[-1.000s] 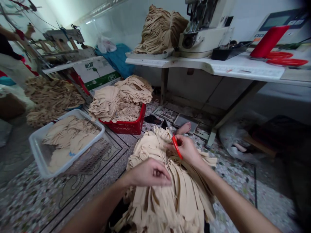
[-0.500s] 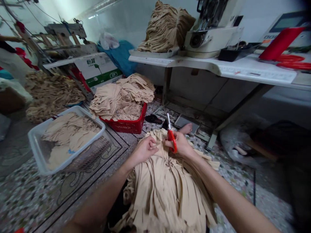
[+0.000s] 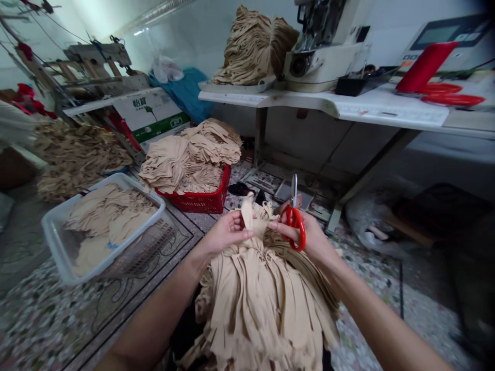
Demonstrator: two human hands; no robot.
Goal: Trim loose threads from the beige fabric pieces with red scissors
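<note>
A large bunch of beige fabric pieces (image 3: 266, 299) lies draped over my lap, its many layers hanging toward me. At its far end, my left hand (image 3: 228, 232) pinches the edge of one beige piece (image 3: 253, 216) between thumb and fingers. My right hand (image 3: 305, 232) has red-handled scissors (image 3: 296, 226) hooked on it, the metal blades pointing up and away from the cloth. The thumb and fingertip of that hand also touch the right side of the raised piece.
Left of me stand a translucent bin (image 3: 104, 273) and a red basket (image 3: 193, 201), both holding beige fabric. A white table (image 3: 386, 111) carries a sewing machine (image 3: 313, 67), a fabric stack (image 3: 255, 49), a red thread cone (image 3: 425, 67) and another pair of scissors (image 3: 452, 98).
My right hand has moved right and turned, swinging the scissors with it. One fabric piece now stands raised and spread between my hands. The view has shifted slightly.
</note>
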